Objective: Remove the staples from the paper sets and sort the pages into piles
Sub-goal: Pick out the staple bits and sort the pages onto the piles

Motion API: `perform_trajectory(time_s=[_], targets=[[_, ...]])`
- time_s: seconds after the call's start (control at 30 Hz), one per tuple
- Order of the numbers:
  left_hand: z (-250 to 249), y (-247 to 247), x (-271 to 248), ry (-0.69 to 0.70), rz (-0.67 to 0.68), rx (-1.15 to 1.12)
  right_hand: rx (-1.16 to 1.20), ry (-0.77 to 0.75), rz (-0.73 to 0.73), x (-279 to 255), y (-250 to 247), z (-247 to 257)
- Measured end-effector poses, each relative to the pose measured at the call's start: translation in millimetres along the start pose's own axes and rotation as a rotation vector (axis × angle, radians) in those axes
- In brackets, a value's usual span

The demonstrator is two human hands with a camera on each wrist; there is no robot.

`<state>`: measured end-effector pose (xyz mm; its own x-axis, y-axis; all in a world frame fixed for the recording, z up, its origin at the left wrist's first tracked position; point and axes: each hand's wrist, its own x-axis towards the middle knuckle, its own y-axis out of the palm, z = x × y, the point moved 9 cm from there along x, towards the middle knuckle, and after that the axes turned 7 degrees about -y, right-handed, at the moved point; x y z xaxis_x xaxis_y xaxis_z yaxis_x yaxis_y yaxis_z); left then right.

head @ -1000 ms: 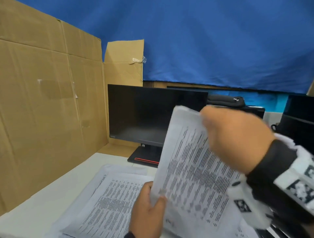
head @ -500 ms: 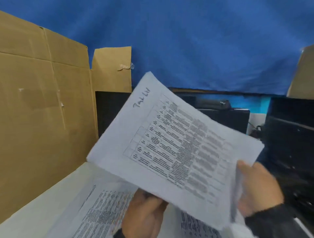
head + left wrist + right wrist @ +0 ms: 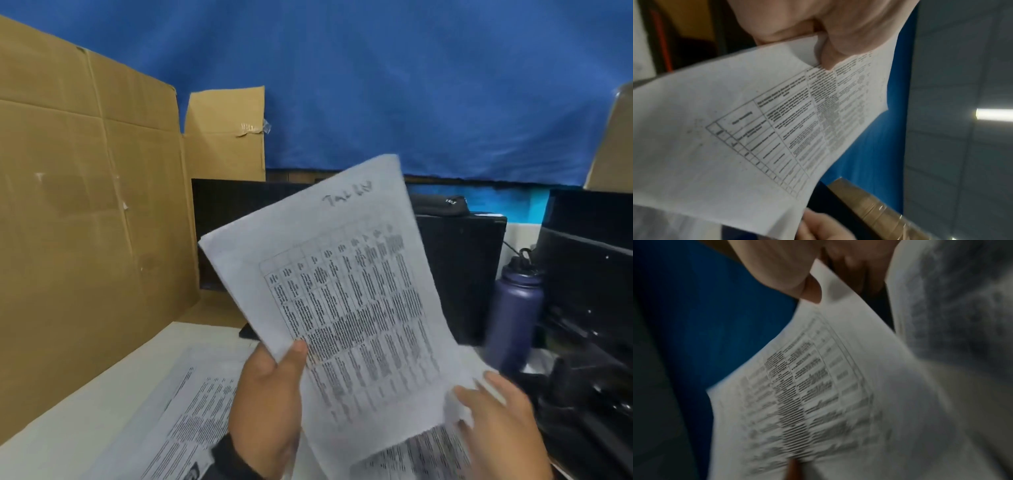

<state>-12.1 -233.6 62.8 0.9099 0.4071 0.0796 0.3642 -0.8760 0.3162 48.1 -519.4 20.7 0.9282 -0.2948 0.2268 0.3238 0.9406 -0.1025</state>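
While a cardboard wall (image 3: 85, 212) stands along the left edge of the white counter (image 3: 68, 418), printed pages (image 3: 191, 411) lie flat on that counter at lower left. Just right of them the left hand (image 3: 270, 404) pinches the paper set (image 3: 346, 298) at its lower left edge, thumb on the printed table. The set is held up, tilted, above the counter in front of a dark monitor (image 3: 226, 212). Its lower right corner is pinched by the right hand (image 3: 496, 421). Farther right stands a purple bottle (image 3: 513, 315).
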Motion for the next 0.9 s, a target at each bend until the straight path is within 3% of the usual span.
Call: perform_trajectory(time_s=[0.07, 0.13, 0.23, 0.4, 0.53, 0.63, 0.8, 0.9], targets=[[-3, 1, 0, 0.084, 0.078, 0.153, 0.024, -0.136, -0.097, 4, -13, 18], [0, 10, -3, 0.109, 0.185, 0.288, -0.042, -0.331, -0.006, 1, -6, 50], [14, 15, -4, 0.046, 0.260, 0.317, -0.005, -0.428, 0.108, -4, 7, 78], [54, -8, 5, -0.082, 0.115, 0.137, 0.031, -0.337, 0.109, -4, 24, 37], [53, 1, -4, 0.047, 0.007, 0.250, 0.047, -0.321, 0.086, -9, 27, 32], [46, 2, -3, 0.128, -0.059, 0.285, 0.036, -0.389, 0.073, -11, 20, 48], [46, -6, -3, 0.030, -0.085, 0.196, 0.017, -0.328, 0.078, -17, 25, 31], [37, -7, -9, 0.075, -0.051, 0.153, 0.050, -0.271, 0.064, -21, 24, 24]])
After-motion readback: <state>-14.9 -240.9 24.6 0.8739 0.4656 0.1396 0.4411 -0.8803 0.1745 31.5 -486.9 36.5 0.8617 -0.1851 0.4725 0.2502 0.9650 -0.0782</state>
